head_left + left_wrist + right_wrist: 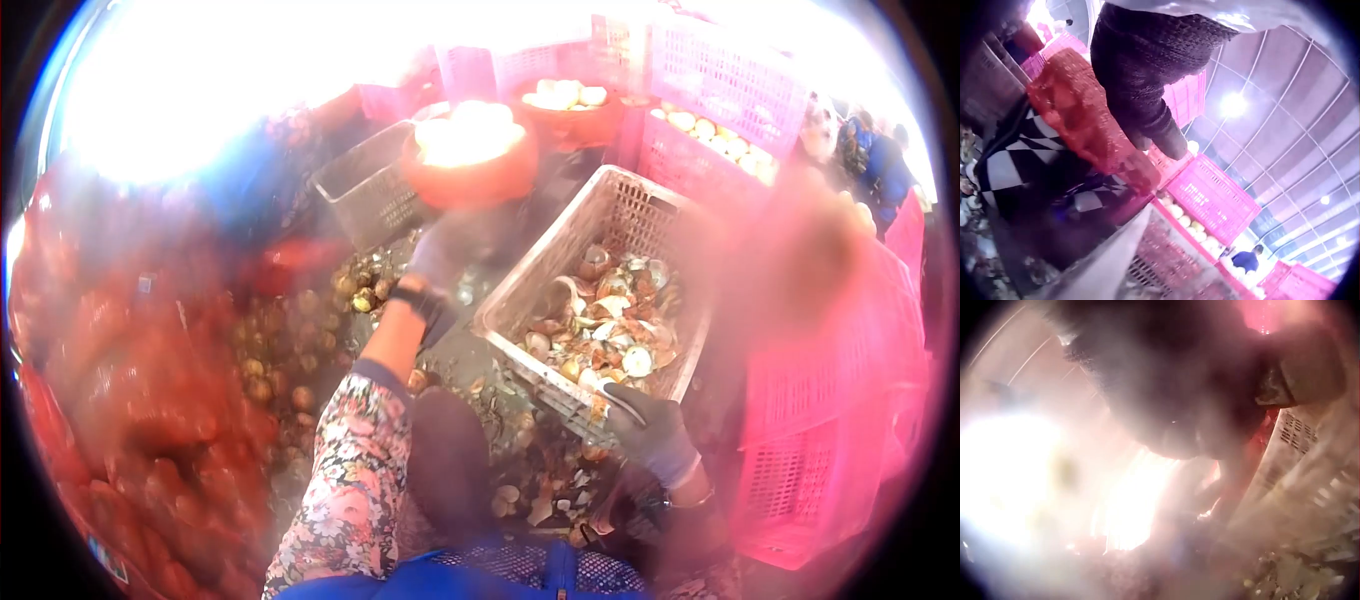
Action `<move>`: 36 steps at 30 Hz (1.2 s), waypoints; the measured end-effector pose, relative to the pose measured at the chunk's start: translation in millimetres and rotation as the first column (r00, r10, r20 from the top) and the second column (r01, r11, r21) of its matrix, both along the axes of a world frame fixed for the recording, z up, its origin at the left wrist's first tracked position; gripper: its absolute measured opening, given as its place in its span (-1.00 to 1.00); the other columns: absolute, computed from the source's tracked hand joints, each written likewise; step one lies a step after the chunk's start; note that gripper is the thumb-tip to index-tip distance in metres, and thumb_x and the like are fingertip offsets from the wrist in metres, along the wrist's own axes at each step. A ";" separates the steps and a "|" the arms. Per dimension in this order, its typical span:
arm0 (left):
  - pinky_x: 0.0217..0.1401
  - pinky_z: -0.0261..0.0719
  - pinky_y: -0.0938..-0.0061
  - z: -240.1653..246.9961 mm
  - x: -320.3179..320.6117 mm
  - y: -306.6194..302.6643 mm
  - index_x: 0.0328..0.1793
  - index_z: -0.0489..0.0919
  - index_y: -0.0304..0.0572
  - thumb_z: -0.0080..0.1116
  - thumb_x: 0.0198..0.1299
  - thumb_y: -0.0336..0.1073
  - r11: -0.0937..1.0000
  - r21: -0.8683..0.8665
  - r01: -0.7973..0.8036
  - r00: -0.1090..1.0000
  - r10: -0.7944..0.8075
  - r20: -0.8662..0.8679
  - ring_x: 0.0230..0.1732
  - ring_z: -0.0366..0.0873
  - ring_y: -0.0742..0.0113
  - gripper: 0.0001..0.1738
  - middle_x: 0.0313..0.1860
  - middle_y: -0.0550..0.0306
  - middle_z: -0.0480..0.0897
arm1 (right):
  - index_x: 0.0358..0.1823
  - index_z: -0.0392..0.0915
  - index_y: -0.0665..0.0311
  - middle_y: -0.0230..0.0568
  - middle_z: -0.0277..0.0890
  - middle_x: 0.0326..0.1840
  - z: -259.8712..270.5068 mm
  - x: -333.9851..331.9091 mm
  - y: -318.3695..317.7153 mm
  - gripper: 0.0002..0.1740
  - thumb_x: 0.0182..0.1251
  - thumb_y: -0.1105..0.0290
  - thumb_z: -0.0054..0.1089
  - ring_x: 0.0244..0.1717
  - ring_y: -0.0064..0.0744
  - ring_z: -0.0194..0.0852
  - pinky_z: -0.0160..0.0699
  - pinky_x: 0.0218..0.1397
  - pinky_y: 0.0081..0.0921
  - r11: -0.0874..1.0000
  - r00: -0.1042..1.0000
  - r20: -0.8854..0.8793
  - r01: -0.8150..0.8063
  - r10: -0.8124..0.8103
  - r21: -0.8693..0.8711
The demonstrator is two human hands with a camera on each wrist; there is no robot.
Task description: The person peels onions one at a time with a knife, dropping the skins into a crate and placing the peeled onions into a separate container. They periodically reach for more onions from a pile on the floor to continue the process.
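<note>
A whitish plastic crate [540, 250] with slotted sides holds onion skins and scraps [610, 310]. My gloved right hand [655, 435] is at its near corner, with the dark thumb lying over the rim; I cannot tell whether it holds anything. That hand is blurred in the right wrist view, where its knuckles look bent beside the crate wall [1272, 462]. My gloved left hand [440, 255] reaches forward over the floor, left of the crate and below an orange basin [470, 175]. In the left wrist view its fingers [1169, 134] extend loosely with nothing between them.
Unpeeled onions [300, 345] lie on the floor at left, beside red mesh sacks [150, 400]. Pink crates [840, 440] stand at right; another at the back holds pale onions [715, 135]. A grey crate [365, 190] sits behind the left hand. People [885, 160] are at far right.
</note>
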State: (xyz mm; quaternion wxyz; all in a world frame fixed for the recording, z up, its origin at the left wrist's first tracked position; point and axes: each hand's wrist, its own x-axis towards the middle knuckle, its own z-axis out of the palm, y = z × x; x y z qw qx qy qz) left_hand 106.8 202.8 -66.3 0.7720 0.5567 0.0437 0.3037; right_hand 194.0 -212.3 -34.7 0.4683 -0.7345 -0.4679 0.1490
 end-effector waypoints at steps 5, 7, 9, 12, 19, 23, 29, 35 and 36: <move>-0.05 0.68 0.25 -96.0 -137.8 -29.6 0.19 0.54 -0.05 0.17 0.31 -0.17 0.862 -0.304 -0.405 0.883 0.284 -0.372 -0.08 0.65 0.17 -0.64 -0.04 0.08 0.62 | 0.04 0.62 0.12 0.09 0.58 -0.43 2.8 -16.3 11.7 -0.68 0.24 0.32 0.23 -0.44 0.05 0.61 0.54 -0.37 -0.22 0.952 0.965 0.211 -0.092 0.158 -0.291; -0.27 0.70 0.30 -175.3 -202.8 -29.0 0.15 0.54 -0.09 0.20 0.26 -0.20 0.777 -0.238 -0.582 0.745 0.393 -0.539 -0.21 0.66 0.19 -0.64 -0.10 0.09 0.62 | 0.06 0.60 0.16 0.07 0.56 -0.49 -0.9 -25.8 17.1 -0.65 0.22 0.32 0.24 -0.47 0.05 0.59 0.54 -0.38 -0.22 0.946 0.975 0.170 -0.084 0.143 -0.312; -0.44 0.67 0.35 -217.7 -260.4 -54.6 0.10 0.54 -0.12 0.22 0.24 -0.21 0.722 -0.197 -0.663 0.610 0.368 -0.701 -0.32 0.64 0.23 -0.67 -0.16 0.10 0.63 | 0.12 0.59 0.30 0.08 0.65 -0.29 9.7 -37.5 26.7 -0.58 0.20 0.40 0.24 -0.36 -0.29 0.65 0.59 -0.24 -0.42 0.898 0.973 0.170 -0.066 0.153 -0.434; -0.53 0.64 0.36 -312.4 -338.3 -90.9 0.05 0.55 -0.10 0.27 0.16 -0.25 0.586 -0.214 -0.782 0.479 0.344 -0.807 -0.41 0.58 0.28 -0.67 -0.22 0.13 0.62 | 0.11 0.57 0.27 0.14 0.59 -0.27 -12.9 -43.7 34.8 -0.55 0.17 0.34 0.28 -0.22 0.08 0.61 0.58 -0.14 -0.21 0.962 0.896 0.380 -0.148 0.229 -0.230; -0.45 0.68 0.39 -377.6 -416.2 -165.2 0.05 0.56 -0.18 0.26 0.22 -0.19 0.502 -0.040 -0.864 0.257 0.371 -0.892 -0.46 0.61 0.27 -0.66 -0.29 0.15 0.61 | 0.16 0.54 0.21 0.10 0.59 -0.17 -23.9 -65.5 53.3 -0.55 0.18 0.44 0.19 -0.14 0.10 0.59 0.56 -0.09 -0.19 0.818 0.845 0.160 -0.419 0.510 -0.394; -0.52 0.65 0.40 -377.4 -402.0 -163.4 -0.05 0.54 -0.19 0.21 0.25 -0.35 0.413 -0.211 -0.886 0.373 0.367 -0.852 -0.53 0.61 0.28 -0.82 -0.39 0.18 0.60 | 0.20 0.54 0.15 0.07 0.61 -0.20 -6.5 -89.5 77.1 -0.53 0.22 0.48 0.12 -0.23 0.09 0.61 0.57 -0.18 -0.18 0.737 0.821 0.190 -0.349 0.538 -0.579; -0.28 0.66 0.32 -348.3 -327.7 -110.3 0.03 0.56 -0.24 0.32 0.12 -0.25 0.669 0.115 -0.735 0.362 0.529 -0.768 -0.37 0.63 0.22 -0.62 -0.27 0.10 0.66 | 0.22 0.55 0.16 0.12 0.63 -0.20 -15.5 -79.0 94.4 -0.52 0.22 0.50 0.12 -0.25 0.04 0.67 0.60 -0.20 -0.24 0.740 0.913 0.070 -0.279 0.402 -0.612; 0.01 0.58 0.07 -296.0 -220.0 -33.0 0.07 0.61 -0.22 0.25 0.10 -0.10 0.802 0.540 -0.254 0.195 0.590 -0.784 -0.08 0.65 -0.15 -0.53 -0.08 -0.20 0.68 | 0.20 0.56 0.15 0.08 0.65 -0.17 -22.8 -67.4 105.0 -0.54 0.22 0.45 0.18 -0.23 -0.03 0.69 0.63 -0.15 -0.23 0.790 0.880 0.149 -0.315 0.451 -0.526; 0.02 0.58 0.05 -300.4 -209.0 -23.1 0.08 0.61 -0.17 0.21 0.08 -0.13 0.782 0.623 -0.021 0.217 0.612 -0.761 -0.05 0.64 -0.19 -0.55 -0.07 -0.24 0.67 | 0.20 0.56 0.13 0.07 0.65 -0.19 -22.6 -65.9 105.2 -0.54 0.22 0.44 0.19 -0.24 -0.02 0.68 0.63 -0.15 -0.21 0.793 0.867 0.178 -0.320 0.465 -0.518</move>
